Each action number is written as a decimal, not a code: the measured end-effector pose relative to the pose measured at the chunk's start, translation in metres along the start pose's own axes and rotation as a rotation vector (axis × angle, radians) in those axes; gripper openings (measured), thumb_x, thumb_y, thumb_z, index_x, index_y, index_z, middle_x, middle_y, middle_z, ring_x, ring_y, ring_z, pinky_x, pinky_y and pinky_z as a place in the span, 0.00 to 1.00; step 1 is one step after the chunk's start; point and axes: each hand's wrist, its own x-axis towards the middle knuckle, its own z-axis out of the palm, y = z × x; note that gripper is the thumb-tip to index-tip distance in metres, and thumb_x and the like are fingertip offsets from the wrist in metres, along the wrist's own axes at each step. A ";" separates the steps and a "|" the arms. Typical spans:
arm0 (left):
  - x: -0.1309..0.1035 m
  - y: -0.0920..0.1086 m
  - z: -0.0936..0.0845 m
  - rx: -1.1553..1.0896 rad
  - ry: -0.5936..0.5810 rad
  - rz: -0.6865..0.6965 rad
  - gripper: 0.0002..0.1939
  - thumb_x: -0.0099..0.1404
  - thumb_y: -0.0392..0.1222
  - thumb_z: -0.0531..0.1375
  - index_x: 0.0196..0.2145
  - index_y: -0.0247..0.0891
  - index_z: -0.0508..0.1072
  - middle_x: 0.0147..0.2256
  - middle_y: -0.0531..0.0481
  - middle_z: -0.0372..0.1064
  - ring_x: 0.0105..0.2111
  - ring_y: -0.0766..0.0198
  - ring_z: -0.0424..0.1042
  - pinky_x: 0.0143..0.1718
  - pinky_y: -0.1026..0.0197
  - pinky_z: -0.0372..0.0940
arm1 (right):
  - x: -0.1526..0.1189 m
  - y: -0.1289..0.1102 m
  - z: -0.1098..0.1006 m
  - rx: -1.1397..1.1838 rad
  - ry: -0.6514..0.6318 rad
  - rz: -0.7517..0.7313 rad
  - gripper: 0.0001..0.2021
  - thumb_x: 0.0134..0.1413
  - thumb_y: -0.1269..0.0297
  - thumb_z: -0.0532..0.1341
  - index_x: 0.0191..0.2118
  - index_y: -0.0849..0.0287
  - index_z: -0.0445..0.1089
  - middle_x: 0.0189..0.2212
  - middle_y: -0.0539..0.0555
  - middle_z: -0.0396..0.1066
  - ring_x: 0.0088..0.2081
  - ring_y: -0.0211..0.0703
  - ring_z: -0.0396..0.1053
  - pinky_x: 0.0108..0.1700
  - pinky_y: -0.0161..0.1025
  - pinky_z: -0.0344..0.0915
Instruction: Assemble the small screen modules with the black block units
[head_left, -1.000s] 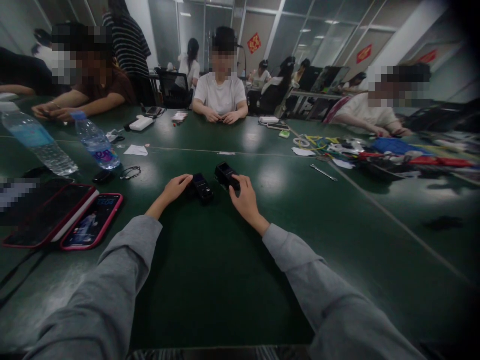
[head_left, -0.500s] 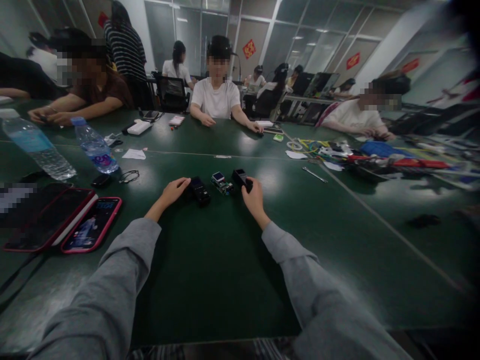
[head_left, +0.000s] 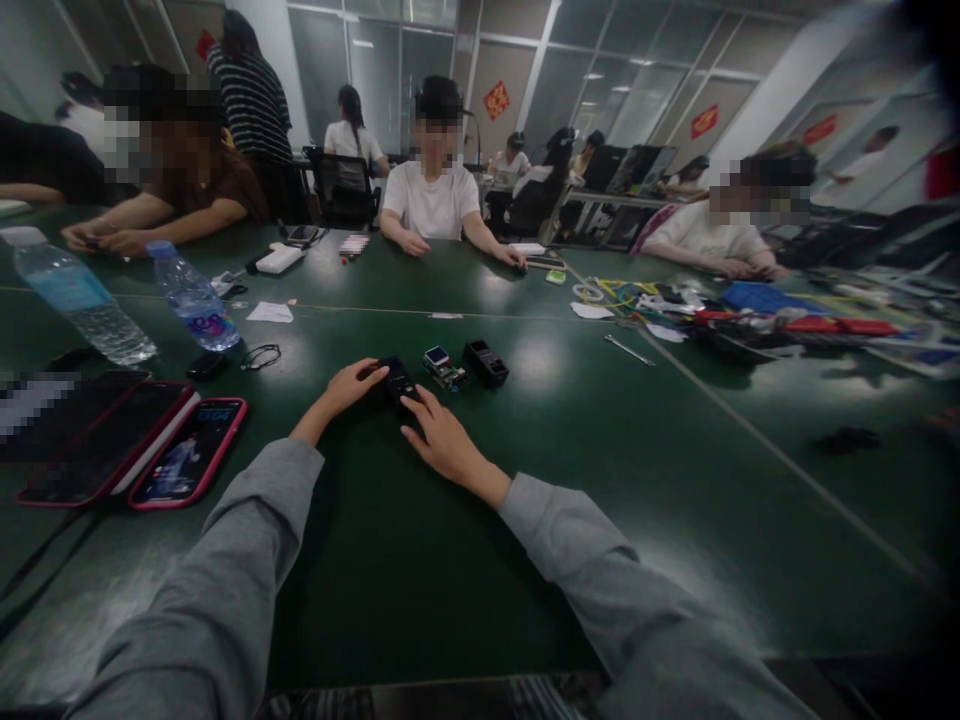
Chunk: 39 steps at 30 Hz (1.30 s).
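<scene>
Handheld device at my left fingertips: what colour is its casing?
Black; the handheld device shows best in the head view.

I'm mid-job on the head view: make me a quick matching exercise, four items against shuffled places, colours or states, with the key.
1. Left hand
2. Circuit board
3. Wrench
4. Lit phone

A. Pink-rimmed
B. Lying near the heap of cables
C. Touching a black device
D. Between that device and a black case

Pairs: 1-C, 2-D, 3-B, 4-A
</scene>
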 end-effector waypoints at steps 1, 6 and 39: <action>0.001 -0.001 0.000 -0.003 0.013 -0.004 0.30 0.63 0.64 0.52 0.51 0.39 0.72 0.49 0.43 0.73 0.47 0.54 0.71 0.50 0.53 0.64 | -0.001 -0.003 0.001 0.019 -0.053 -0.022 0.25 0.67 0.56 0.50 0.66 0.56 0.49 0.63 0.62 0.54 0.58 0.50 0.62 0.56 0.51 0.64; 0.003 -0.006 0.003 -0.036 0.091 0.001 0.29 0.64 0.63 0.51 0.50 0.39 0.73 0.48 0.45 0.73 0.47 0.55 0.71 0.52 0.54 0.64 | 0.001 -0.002 -0.001 0.025 -0.135 -0.064 0.27 0.68 0.57 0.50 0.68 0.55 0.45 0.60 0.61 0.60 0.60 0.51 0.60 0.58 0.53 0.61; -0.069 0.065 0.053 0.217 0.404 0.343 0.25 0.68 0.42 0.53 0.62 0.43 0.60 0.67 0.41 0.47 0.66 0.50 0.52 0.63 0.43 0.57 | 0.005 0.053 -0.007 -0.026 0.428 0.192 0.15 0.59 0.75 0.50 0.48 0.61 0.69 0.47 0.61 0.67 0.52 0.51 0.61 0.53 0.50 0.63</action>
